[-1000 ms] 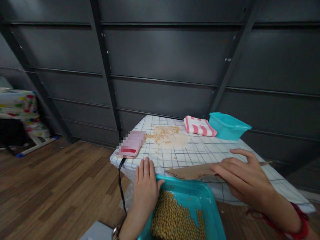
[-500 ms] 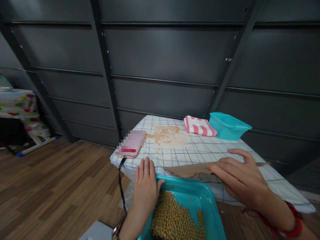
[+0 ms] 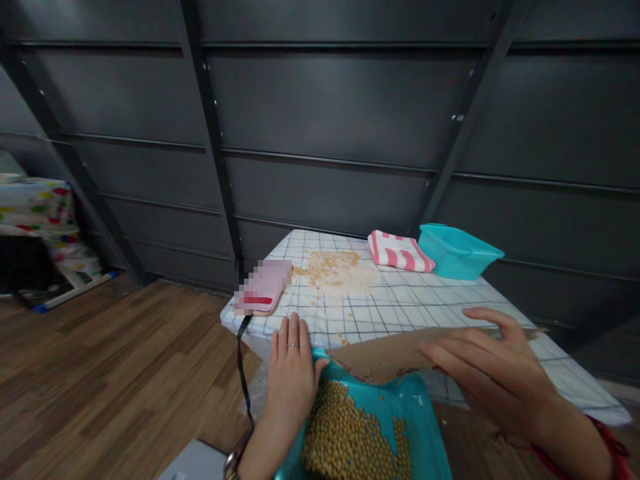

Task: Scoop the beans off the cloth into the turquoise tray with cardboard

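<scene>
My right hand (image 3: 493,373) grips a strip of brown cardboard (image 3: 387,353), its thumb side up and fingers along the strip. The cardboard's lower edge hangs over the far rim of a teal plastic bin (image 3: 423,407). Inside the bin lie many soybeans (image 3: 350,433), heaped toward the left and front. My left hand (image 3: 293,380) rests with straight fingers on the table's front edge, its thumb touching the bin's far-left rim. Small yellow grains (image 3: 330,263) and a pale, finer spread (image 3: 353,280) are scattered on the checked tablecloth; a few grains lie just beyond the cardboard.
A phone with a pink, blurred screen (image 3: 263,287) lies at the table's left edge, a black strap (image 3: 241,367) hanging below. Toward the back right are a folded pink-and-white striped towel (image 3: 400,252) and another teal bin (image 3: 460,253). A dark panelled wall (image 3: 325,100) stands behind.
My right hand has moved slightly right and down, tilting the cardboard lower over the bin's far rim. A few grains now show near its left end. My left hand stays put.
</scene>
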A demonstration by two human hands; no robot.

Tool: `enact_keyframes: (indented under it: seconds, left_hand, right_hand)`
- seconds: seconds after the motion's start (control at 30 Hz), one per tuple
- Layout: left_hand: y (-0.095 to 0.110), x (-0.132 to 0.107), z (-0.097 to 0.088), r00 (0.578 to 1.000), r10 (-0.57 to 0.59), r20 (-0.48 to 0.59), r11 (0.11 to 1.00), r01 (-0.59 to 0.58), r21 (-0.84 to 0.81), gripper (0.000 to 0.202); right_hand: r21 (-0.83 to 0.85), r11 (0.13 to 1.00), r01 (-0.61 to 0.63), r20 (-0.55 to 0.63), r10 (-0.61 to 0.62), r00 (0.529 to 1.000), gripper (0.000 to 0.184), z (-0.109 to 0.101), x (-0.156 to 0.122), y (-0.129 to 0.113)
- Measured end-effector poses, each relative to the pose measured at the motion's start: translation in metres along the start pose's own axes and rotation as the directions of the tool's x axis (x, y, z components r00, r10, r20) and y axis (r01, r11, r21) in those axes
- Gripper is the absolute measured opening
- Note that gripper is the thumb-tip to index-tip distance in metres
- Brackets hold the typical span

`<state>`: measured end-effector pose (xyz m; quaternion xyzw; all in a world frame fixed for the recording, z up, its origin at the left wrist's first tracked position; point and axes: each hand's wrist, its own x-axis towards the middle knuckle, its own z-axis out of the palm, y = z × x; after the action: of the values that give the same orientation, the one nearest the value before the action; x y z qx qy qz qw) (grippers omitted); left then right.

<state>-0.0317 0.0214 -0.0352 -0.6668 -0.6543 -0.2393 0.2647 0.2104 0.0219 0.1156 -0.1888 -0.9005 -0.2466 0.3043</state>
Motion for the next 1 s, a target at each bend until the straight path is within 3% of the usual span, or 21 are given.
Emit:
enact_keyframes:
  seconds: [0.17, 0.3, 0.8, 1.0]
  left_hand:
    - [-0.0004, 0.0, -0.0004, 1.0, 0.012, -0.007, 1.0, -0.011, 0.005, 0.058]
    - [0.0, 0.0007, -0.0035, 1.0, 0.016, 0.01, 1.0, -0.016, 0.008, 0.059]
    - [0.0008, -0.0007, -0.0009, 0.999, -0.014, 0.039, 0.999, 0.016, -0.039, 0.055]
    - [0.0006, -0.0001, -0.0036, 0.998, -0.011, 0.06, 1.0, 0.013, -0.021, 0.057]
  right_hand:
    - [-0.081, 0.997, -0.017, -0.059, 0.013, 0.998, 0.023, 0.0015, 0.0009, 0.0018]
    - [-0.149, 0.989, 0.003, -0.03, -0.007, 1.0, 0.024, 0.0047, 0.002, 0.0034]
    - [-0.005, 0.999, -0.04, 0.029, 0.04, 0.999, 0.026, 0.0002, -0.0056, -0.0012]
    - [-0.119, 0.993, -0.026, -0.036, 0.022, 0.999, 0.026, -0.0005, -0.0007, 0.0022]
